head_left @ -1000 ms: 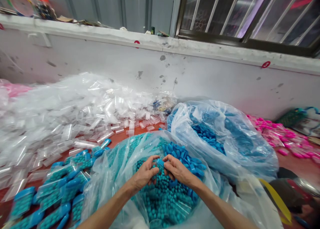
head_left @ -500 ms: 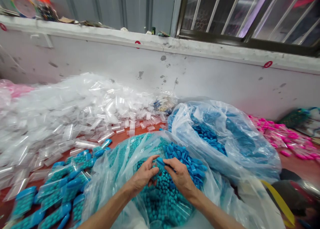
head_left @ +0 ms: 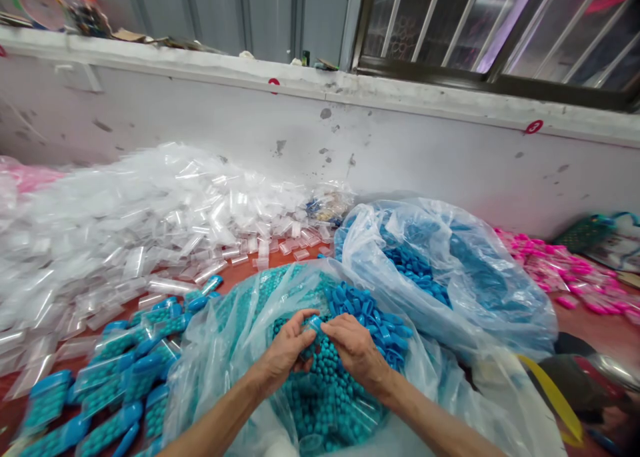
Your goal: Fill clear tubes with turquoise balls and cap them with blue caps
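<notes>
My left hand (head_left: 289, 345) is closed around a small clear container with a blue cap (head_left: 314, 322) at its upper end; most of its body is hidden by the fingers. The fingers of my right hand (head_left: 356, 349) are drawn together, their tips against the cap's right side. Both hands are over an open plastic bag (head_left: 215, 350) of teal beads (head_left: 327, 420). A heap of loose blue caps (head_left: 373, 320) lies on the beads, just beyond my right hand. Clear empty containers are partly buried among the beads near the bottom.
Filled, capped containers (head_left: 103, 397) lie at left on the red surface (head_left: 245, 270). Behind them rises a large pile of clear containers (head_left: 165, 210). A second bag (head_left: 500, 310) holds blue caps at right. Pink pieces (head_left: 565, 270) lie farther right, against the white wall (head_left: 425, 144).
The blue cap, pinched between my right fingers before, now sits at the top of the container in my left hand. My right fingers have curled in beside it. The left hand has barely moved.
</notes>
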Available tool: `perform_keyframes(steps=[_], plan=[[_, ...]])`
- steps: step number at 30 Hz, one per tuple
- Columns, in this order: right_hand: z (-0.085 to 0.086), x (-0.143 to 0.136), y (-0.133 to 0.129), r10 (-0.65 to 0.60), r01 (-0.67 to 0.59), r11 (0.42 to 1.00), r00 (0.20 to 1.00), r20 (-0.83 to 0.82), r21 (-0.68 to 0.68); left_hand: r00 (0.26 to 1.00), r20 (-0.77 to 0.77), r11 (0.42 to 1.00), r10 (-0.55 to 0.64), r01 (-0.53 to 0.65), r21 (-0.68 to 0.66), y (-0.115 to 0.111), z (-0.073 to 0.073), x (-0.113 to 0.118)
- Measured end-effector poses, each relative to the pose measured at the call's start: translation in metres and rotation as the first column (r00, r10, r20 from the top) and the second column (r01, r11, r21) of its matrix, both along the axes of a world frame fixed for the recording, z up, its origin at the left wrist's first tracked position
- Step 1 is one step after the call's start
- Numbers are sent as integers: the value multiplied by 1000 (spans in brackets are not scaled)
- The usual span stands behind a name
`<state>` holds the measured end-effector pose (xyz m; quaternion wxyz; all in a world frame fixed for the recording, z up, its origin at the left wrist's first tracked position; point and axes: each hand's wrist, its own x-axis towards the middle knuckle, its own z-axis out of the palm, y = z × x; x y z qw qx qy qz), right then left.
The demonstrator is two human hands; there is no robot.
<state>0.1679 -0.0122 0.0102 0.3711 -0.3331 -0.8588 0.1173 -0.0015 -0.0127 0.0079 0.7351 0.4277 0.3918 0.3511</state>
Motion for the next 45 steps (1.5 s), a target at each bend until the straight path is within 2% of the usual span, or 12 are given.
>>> perform_keyframes(steps=[3,8,12,14,16,19,20,25,28,34,40,45], plan=[[0,-1,-1,-37,28,994,996,-82,-110,1000,-21,999,-19,20,47,1,-2,-2],[-4,-2,-3,40,-35,992,999,32,-122,999,-30,999,20,-19,44,-1,-9,1],[-3,-1,-2,-60,8,942,987,-146,-335,996,-71,993,58,-51,103,-4,-6,2],[-2,-1,3,-221,83,851,952,-211,-519,996,-88,994,28,-18,111,-5,-4,1],[0,-1,11,-352,90,705,905,-237,-704,994,-111,992,-13,27,124,-6,-4,1],[4,-3,16,-350,-42,539,897,-269,-841,987,-159,986,-17,43,158,-7,-6,2],[5,-4,15,-310,-61,549,912,-270,-834,985,-171,986,3,25,164,-8,-6,3],[10,-10,-5,-89,13,787,992,-93,-617,974,-188,982,128,-98,160,-11,-4,5],[8,-17,-15,-9,24,815,1000,29,-578,983,-130,972,125,-95,217,-12,2,6],[-1,-31,-18,-95,130,922,989,110,-365,965,-100,953,242,-217,211,-15,4,16],[-17,-33,-23,-135,166,942,983,122,-293,925,-212,925,315,-249,287,-17,-5,26],[-4,-32,-18,-30,84,880,992,122,-467,889,-339,899,308,-156,408,-13,2,9]])
